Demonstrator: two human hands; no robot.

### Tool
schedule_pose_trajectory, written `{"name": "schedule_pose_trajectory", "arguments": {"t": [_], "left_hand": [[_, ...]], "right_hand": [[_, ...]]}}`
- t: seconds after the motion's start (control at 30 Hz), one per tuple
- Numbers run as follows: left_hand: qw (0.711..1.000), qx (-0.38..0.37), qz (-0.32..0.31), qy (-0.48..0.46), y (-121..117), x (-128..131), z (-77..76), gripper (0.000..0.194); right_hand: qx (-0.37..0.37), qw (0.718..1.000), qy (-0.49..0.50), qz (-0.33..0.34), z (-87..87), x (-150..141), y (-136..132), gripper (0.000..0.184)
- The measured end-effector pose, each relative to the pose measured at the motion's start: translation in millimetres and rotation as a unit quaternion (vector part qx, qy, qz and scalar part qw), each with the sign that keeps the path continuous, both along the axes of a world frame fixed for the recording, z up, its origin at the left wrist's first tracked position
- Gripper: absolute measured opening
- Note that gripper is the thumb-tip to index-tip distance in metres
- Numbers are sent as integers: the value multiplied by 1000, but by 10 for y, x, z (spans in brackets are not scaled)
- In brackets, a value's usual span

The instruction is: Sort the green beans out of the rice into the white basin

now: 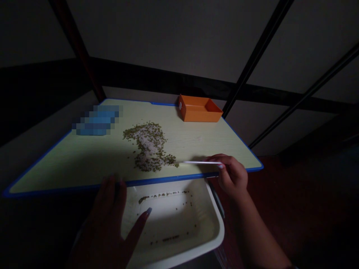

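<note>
Currently I see the right hand (232, 177) pinching a thin white stick (202, 162), seemingly light and stiff, best gripped at that end. The left hand (108, 216) spreads open, apparently empty, over the white basin (219, 231). Beyond both, loose grains (151, 144) lie by the stick's tip.

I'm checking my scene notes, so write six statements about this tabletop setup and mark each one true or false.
1. The right hand holds a slender white tool. True.
2. The orange box lies upside down. False: it stands open side up near the far edge of the tabletop.
3. Greenish and whitish grains lie on the tabletop. True.
4. The white basin stands on the tabletop. False: it is below the near edge.
5. The left hand grips the orange box. False: it is spread by the near edge.
6. Small bits lie inside the white basin. True.
</note>
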State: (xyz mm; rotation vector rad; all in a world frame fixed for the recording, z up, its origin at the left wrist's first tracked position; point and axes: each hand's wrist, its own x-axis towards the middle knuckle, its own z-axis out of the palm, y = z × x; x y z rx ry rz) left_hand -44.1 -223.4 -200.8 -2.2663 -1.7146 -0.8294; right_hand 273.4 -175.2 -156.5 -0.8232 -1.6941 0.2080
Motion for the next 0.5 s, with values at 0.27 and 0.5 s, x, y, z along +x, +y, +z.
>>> {"name": "schedule_pose_trajectory", "arguments": {"t": [0.27,0.5], "left_hand": [[1000,-13,5,7,19,3,-14,82],[1000,-21,4,7,10,3,10,81]], "right_hand": [[-3,1000,-1,0,-7,19,-30,16],[-10,1000,-5,-21,-21,51,-69,14]]}}
